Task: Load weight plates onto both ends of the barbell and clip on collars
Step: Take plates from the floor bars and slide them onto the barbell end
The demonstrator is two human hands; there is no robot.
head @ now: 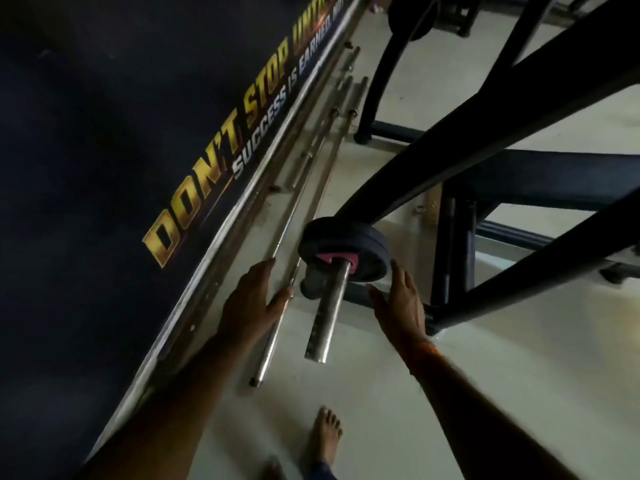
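Note:
The barbell's steel sleeve (327,313) points toward me at centre frame. Black weight plates (346,242) sit on it, pressed together, with a pink collar (341,259) clipped against their face. My left hand (251,299) hovers to the left of the sleeve, fingers spread, holding nothing. To the right of the plates my right hand (398,303) is also spread, close to the plate's rim, and I cannot tell if it touches. The far end of the barbell is hidden behind the rack.
A dark wall banner (221,157) with gold lettering fills the left. Several spare steel bars (277,327) lie on the pale floor along the wall. The black rack frame (485,133) crosses the right side. My bare foot (325,434) stands near the bottom edge.

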